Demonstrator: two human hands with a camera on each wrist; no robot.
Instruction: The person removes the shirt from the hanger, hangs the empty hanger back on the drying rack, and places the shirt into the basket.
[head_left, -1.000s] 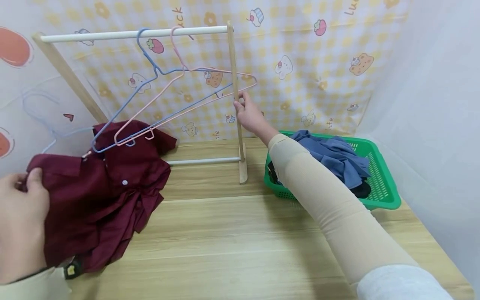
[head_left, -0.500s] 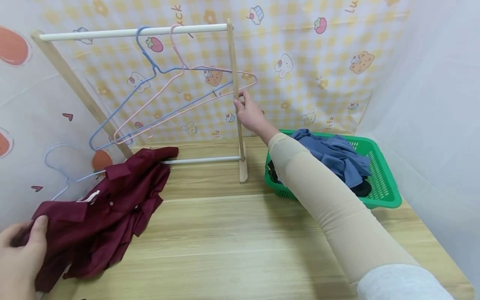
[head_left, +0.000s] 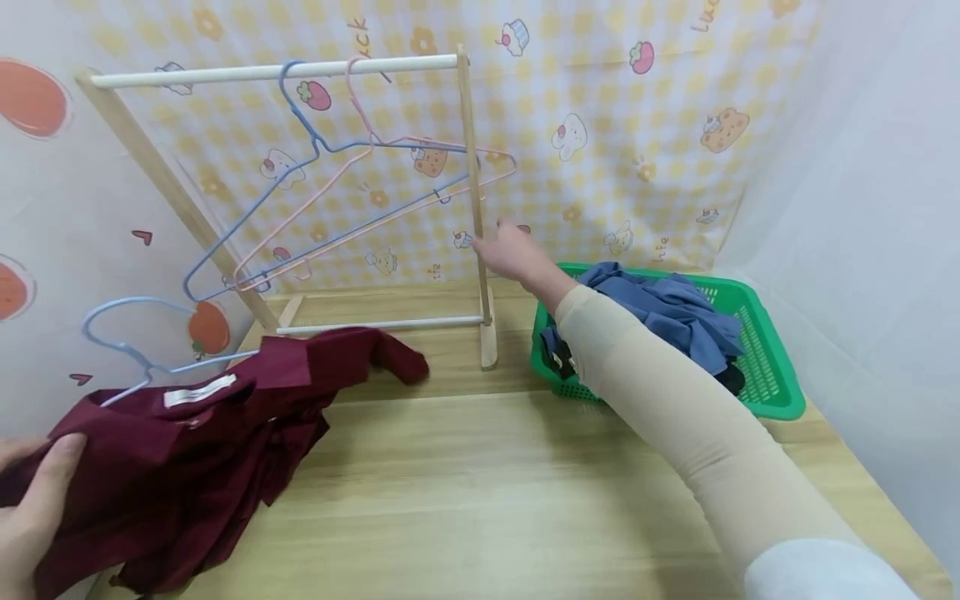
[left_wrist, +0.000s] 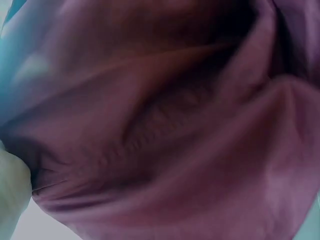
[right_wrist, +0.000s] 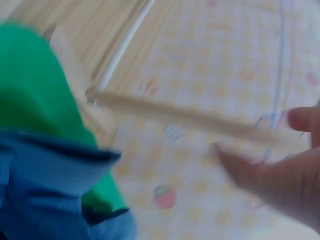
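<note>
At the left, my left hand (head_left: pixel 41 508) pinches the shoulder of a maroon shirt (head_left: pixel 202 467) between thumb and fingers. The shirt hangs on a light blue hanger (head_left: pixel 123 343), whose hook stands up out of the collar near a white label (head_left: pixel 199 391). Maroon cloth fills most of the left wrist view. My right hand (head_left: pixel 519 257), blurred, is beside the right post (head_left: pixel 471 150) of a small clothes rack. In the right wrist view its thumb (right_wrist: pixel 237 167) and finger stand apart, with nothing held between them.
A blue hanger (head_left: pixel 247 221) and a pink hanger (head_left: pixel 300 204) hang from the rack's white rail (head_left: pixel 225 75). Under my right forearm, a green basket (head_left: pixel 780 367) holds blue clothing (head_left: pixel 667 312) and dark items. White walls flank the wooden table (head_left: pixel 480 483).
My left hand has lowered the shirt from before the rack, and its sleeve has swung right. My right hand has let go of the post and moved slightly down and right.
</note>
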